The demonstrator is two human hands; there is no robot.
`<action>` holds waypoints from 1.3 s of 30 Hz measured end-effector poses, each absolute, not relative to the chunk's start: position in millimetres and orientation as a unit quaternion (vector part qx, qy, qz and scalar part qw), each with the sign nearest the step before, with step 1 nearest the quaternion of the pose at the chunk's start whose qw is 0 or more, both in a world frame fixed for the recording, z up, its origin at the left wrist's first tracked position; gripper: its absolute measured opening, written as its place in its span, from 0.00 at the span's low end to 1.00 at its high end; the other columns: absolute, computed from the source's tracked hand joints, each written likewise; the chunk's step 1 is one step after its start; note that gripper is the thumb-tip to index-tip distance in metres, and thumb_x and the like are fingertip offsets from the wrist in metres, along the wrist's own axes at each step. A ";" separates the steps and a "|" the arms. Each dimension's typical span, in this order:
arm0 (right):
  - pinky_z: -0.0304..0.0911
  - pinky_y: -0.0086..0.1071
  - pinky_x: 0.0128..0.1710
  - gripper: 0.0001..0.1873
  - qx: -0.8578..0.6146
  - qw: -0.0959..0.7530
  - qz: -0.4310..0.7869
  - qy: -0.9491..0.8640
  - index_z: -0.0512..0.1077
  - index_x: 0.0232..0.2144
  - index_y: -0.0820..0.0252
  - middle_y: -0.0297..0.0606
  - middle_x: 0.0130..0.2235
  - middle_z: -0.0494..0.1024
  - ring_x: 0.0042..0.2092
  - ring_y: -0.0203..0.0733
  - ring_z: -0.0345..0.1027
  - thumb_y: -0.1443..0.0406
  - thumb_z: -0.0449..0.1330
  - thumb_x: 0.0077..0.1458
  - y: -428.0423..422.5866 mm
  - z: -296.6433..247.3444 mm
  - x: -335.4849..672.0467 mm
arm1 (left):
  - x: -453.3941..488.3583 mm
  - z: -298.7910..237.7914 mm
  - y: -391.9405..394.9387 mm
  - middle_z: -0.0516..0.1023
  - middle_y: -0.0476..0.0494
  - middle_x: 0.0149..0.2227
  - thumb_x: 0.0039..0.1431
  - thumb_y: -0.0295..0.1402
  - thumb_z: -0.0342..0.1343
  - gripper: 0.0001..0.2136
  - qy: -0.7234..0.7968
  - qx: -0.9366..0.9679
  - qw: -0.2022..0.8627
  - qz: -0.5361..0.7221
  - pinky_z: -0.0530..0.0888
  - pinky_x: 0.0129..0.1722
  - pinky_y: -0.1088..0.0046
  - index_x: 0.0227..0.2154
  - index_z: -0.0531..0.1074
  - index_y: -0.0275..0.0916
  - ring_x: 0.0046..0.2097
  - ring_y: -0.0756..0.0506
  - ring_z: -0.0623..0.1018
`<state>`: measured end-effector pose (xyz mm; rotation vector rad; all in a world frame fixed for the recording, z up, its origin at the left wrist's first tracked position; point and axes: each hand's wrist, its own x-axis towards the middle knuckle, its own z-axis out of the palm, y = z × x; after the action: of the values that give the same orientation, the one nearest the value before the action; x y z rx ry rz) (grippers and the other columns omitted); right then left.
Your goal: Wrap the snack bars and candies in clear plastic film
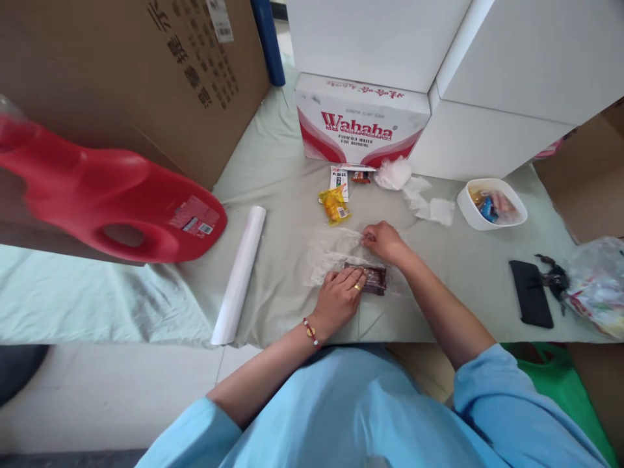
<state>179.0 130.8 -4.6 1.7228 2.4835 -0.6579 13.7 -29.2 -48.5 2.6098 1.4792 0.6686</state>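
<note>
My left hand (pixel 340 298), with a ring and a beaded bracelet, lies fingers outstretched over the left end of a dark brown, shiny snack packet (pixel 375 279). Under and around that packet spreads a crinkled sheet of clear plastic film (pixel 324 257) on the cloth. My right hand (pixel 383 242) is just beyond the packet, fingers pinched together on the film's far edge. Beyond the hands sit a yellow snack packet (pixel 335 205), a white printed packet (pixel 340 181) and a small dark red packet (pixel 361 177). The undersides of both hands are hidden.
A white roll (pixel 238 276) lies left, near a large red jug (pixel 131 201) and a cardboard box (pixel 146 71). A Wahaba-style red-white carton (pixel 363 123) stands behind crumpled white tissue (pixel 429 201). Right are a white tub (pixel 492 205) of snacks, a black phone (pixel 531 294) and a plastic bag (pixel 597 286).
</note>
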 end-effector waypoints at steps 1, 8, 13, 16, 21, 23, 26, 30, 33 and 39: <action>0.62 0.32 0.45 0.12 0.543 0.010 -0.225 0.809 0.82 0.47 0.60 0.40 0.35 0.81 0.42 0.45 0.72 0.64 0.63 0.64 126.9 -0.6 181.4 | 14.1 -49.3 -29.9 0.82 0.39 0.60 0.72 0.27 0.52 0.17 0.481 0.848 0.035 0.219 0.72 0.51 0.59 0.60 0.75 0.39 0.60 0.41 0.78; 0.61 0.30 0.38 0.16 0.374 -0.100 -0.232 0.892 0.82 0.51 0.54 0.39 0.36 0.79 0.38 0.41 0.69 0.65 0.55 0.70 50.0 5.4 209.0 | 9.7 -54.4 -27.4 0.84 0.37 0.55 0.68 0.24 0.51 0.19 0.483 0.832 0.103 0.255 0.77 0.55 0.56 0.57 0.77 0.41 0.60 0.40 0.79; 0.62 0.32 0.39 0.23 0.375 -0.133 -0.209 0.893 0.77 0.61 0.47 0.39 0.38 0.76 0.39 0.43 0.66 0.68 0.52 0.71 3.3 -20.3 214.1 | -17.5 -51.5 -38.7 0.86 0.41 0.47 0.64 0.22 0.49 0.16 0.462 0.789 0.173 0.367 0.78 0.59 0.53 0.45 0.80 0.43 0.56 0.42 0.81; 0.63 0.35 0.43 0.24 0.405 -0.140 -0.203 0.881 0.78 0.60 0.46 0.40 0.40 0.75 0.41 0.45 0.64 0.71 0.53 0.70 -8.5 -26.2 209.7 | -37.3 -39.1 -39.7 0.84 0.43 0.43 0.66 0.26 0.49 0.11 0.566 0.676 0.175 0.439 0.77 0.57 0.54 0.39 0.77 0.43 0.52 0.42 0.81; 0.63 0.35 0.43 0.25 0.425 -0.122 -0.168 0.881 0.78 0.60 0.48 0.41 0.44 0.74 0.43 0.46 0.64 0.72 0.53 0.69 -12.4 -22.0 199.0 | -55.5 -22.5 -5.9 0.78 0.34 0.55 0.75 0.41 0.43 0.17 0.731 0.483 0.197 0.440 0.74 0.61 0.54 0.55 0.71 0.38 0.57 0.40 0.77; 0.64 0.37 0.45 0.24 0.427 -0.128 -0.163 0.880 0.78 0.60 0.49 0.42 0.46 0.74 0.45 0.46 0.64 0.72 0.54 0.69 -12.3 -20.6 196.6 | -57.0 -20.5 6.0 0.78 0.31 0.57 0.72 0.44 0.48 0.19 0.723 0.540 0.233 0.363 0.70 0.65 0.50 0.56 0.71 0.36 0.61 0.37 0.76; 0.68 0.41 0.48 0.25 0.423 -0.149 -0.185 0.874 0.76 0.60 0.51 0.44 0.49 0.75 0.48 0.49 0.65 0.73 0.56 0.66 -13.6 -19.8 197.2 | -56.7 -16.7 8.9 0.82 0.36 0.48 0.61 0.41 0.62 0.15 0.690 0.623 0.278 0.241 0.73 0.59 0.52 0.45 0.77 0.37 0.53 0.36 0.79; 0.70 0.46 0.52 0.27 0.418 -0.169 -0.200 0.870 0.75 0.61 0.51 0.46 0.54 0.75 0.50 0.51 0.66 0.75 0.59 0.63 -18.4 -19.1 200.1 | -49.7 -2.9 -0.2 0.79 0.48 0.32 0.61 0.35 0.58 0.05 0.677 0.592 0.345 0.269 0.75 0.39 0.68 0.34 0.76 0.40 0.35 0.45 0.77; 0.69 0.50 0.56 0.27 0.421 -0.180 -0.199 0.867 0.75 0.61 0.50 0.46 0.56 0.75 0.52 0.51 0.66 0.75 0.59 0.62 -20.9 -19.2 198.9 | -28.7 7.0 -3.2 0.77 0.49 0.32 0.60 0.31 0.58 0.03 0.649 0.611 0.321 0.319 0.73 0.35 0.72 0.33 0.76 0.40 0.34 0.47 0.76; 0.70 0.46 0.58 0.16 0.390 -0.254 -0.277 0.841 0.79 0.51 0.56 0.45 0.55 0.79 0.55 0.48 0.71 0.72 0.56 0.66 -20.3 -24.6 212.1 | 33.4 -4.2 -15.1 0.80 0.37 0.46 0.66 0.27 0.51 0.12 0.539 0.771 0.230 0.250 0.78 0.50 0.60 0.47 0.78 0.38 0.47 0.41 0.79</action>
<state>212.1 -20.3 -24.6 1.4725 3.1767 -1.0468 33.4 -15.1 -4.2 2.1197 1.4831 0.6871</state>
